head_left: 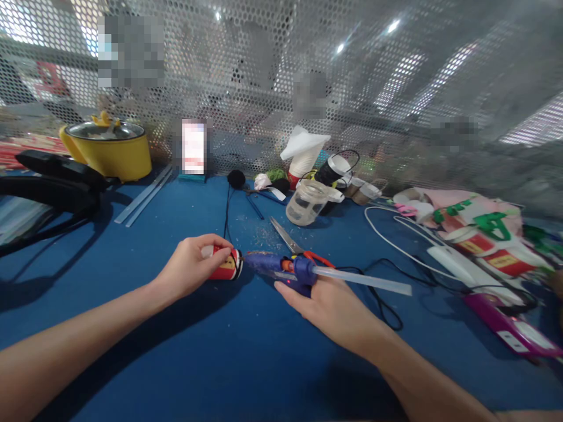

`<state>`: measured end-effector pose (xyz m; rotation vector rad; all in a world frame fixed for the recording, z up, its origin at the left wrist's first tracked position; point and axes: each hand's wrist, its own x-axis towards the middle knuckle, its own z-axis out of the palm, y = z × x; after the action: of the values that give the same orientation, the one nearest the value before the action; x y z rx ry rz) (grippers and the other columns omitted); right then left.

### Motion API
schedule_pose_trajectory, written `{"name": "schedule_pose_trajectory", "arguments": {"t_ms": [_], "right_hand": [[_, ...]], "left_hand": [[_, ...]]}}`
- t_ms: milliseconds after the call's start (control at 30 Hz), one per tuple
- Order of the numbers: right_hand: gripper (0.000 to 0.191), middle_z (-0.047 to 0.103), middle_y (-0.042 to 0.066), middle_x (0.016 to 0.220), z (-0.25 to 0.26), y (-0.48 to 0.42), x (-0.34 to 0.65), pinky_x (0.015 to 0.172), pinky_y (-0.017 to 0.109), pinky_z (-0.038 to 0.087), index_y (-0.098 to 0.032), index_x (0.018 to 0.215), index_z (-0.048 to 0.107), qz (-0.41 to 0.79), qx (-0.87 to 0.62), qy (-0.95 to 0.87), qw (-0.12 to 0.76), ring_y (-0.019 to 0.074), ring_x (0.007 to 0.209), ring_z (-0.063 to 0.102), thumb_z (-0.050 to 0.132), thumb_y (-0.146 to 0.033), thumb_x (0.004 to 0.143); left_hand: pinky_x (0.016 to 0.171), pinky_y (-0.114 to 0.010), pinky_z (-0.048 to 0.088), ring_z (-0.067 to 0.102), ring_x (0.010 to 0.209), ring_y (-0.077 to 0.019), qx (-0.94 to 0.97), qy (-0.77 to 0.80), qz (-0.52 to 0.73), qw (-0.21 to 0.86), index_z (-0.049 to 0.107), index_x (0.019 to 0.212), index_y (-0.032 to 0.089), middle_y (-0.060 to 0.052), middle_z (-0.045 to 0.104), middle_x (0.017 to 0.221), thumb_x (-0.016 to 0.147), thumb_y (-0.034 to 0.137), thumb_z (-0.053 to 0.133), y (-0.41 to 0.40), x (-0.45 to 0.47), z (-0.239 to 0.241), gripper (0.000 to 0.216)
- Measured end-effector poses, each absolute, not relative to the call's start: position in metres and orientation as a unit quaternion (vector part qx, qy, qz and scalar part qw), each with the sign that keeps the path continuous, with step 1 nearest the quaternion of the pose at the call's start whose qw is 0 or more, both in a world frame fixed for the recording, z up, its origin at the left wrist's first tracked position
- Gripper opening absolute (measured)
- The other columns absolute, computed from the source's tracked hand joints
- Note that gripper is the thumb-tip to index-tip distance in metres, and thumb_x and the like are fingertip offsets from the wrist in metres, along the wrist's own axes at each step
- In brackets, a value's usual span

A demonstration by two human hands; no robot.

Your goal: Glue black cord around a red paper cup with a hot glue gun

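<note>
My left hand (197,261) is closed around a red and white paper cup (227,266), which lies on its side. Black cord (238,265) wraps the cup's right end and trails up to a black yarn ball (236,179). In my right hand (328,305) is a blue hot glue gun (268,264), with a translucent glue stick (365,280) jutting from its back and a small red light lit. Its nozzle points left, at or very near the cord-wrapped end; whether it touches I cannot tell. Scissors (288,234) with orange-red handles lie just behind the gun.
A clear plastic cup (305,202) stands behind the scissors, near stacked white cups (303,158). At left are a yellow pot (109,152), clear glue sticks (143,196) and a black bag strap (53,193). Cables, a power strip (461,269) and a purple box (505,325) lie right.
</note>
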<state>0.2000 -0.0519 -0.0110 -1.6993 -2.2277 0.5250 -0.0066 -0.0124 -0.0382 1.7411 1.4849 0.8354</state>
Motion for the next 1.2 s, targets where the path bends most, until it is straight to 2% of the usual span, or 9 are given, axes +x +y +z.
{"name": "schedule_pose_trajectory", "arguments": {"t_ms": [200,400,567,800,1000,1200], "right_hand": [[0.026,0.064,0.006,0.073,-0.0103,-0.0509,0.1989,0.064,0.030,0.045,-0.017,0.081,0.061,0.186,-0.601,-0.767,0.126,0.0209,0.068,0.059,0.043,-0.036,0.077],[0.029,0.065,0.008,0.081,-0.0064,-0.0535,0.1989,0.069,0.034,0.045,-0.017,0.088,0.063,0.202,-0.607,-0.761,0.107,0.0245,0.076,0.060,0.043,-0.036,0.077],[0.028,0.065,0.007,0.081,-0.0070,-0.0530,0.1998,0.070,0.033,0.046,-0.017,0.086,0.063,0.200,-0.605,-0.763,0.112,0.0232,0.076,0.060,0.043,-0.035,0.078],[0.024,0.066,0.005,0.074,-0.0080,-0.0557,0.2001,0.061,0.028,0.046,-0.018,0.080,0.063,0.185,-0.596,-0.772,0.122,0.0205,0.068,0.061,0.045,-0.033,0.077],[0.024,0.066,0.006,0.081,-0.0058,-0.0548,0.1989,0.069,0.031,0.046,-0.016,0.085,0.063,0.193,-0.600,-0.769,0.110,0.0226,0.077,0.061,0.045,-0.031,0.077],[0.024,0.066,0.007,0.082,-0.0070,-0.0543,0.1992,0.068,0.030,0.046,-0.016,0.087,0.063,0.186,-0.596,-0.772,0.120,0.0220,0.077,0.061,0.045,-0.030,0.077]], "left_hand": [[0.054,-0.023,0.043,0.059,0.063,-0.0175,0.671,0.572,0.323,0.343,0.065,0.078,0.016,-0.003,0.067,0.068,0.072,0.039,0.051,-0.0127,-0.0061,-0.0377,0.027],[0.055,-0.023,0.043,0.059,0.065,-0.0176,0.670,0.572,0.322,0.347,0.065,0.080,0.016,-0.004,0.067,0.070,0.072,0.039,0.051,-0.0130,-0.0066,-0.0381,0.028],[0.054,-0.023,0.042,0.059,0.064,-0.0175,0.671,0.573,0.321,0.345,0.065,0.080,0.016,-0.004,0.067,0.069,0.072,0.039,0.051,-0.0136,-0.0069,-0.0384,0.028],[0.053,-0.023,0.042,0.058,0.062,-0.0169,0.668,0.571,0.321,0.353,0.065,0.080,0.016,-0.003,0.066,0.068,0.072,0.038,0.051,-0.0134,-0.0067,-0.0373,0.028],[0.052,-0.022,0.041,0.057,0.061,-0.0166,0.668,0.575,0.321,0.347,0.065,0.078,0.016,-0.003,0.066,0.066,0.071,0.038,0.051,-0.0131,-0.0054,-0.0359,0.028],[0.052,-0.022,0.041,0.057,0.060,-0.0163,0.665,0.574,0.323,0.352,0.065,0.079,0.016,-0.003,0.066,0.066,0.071,0.039,0.051,-0.0138,-0.0059,-0.0358,0.028]]}}
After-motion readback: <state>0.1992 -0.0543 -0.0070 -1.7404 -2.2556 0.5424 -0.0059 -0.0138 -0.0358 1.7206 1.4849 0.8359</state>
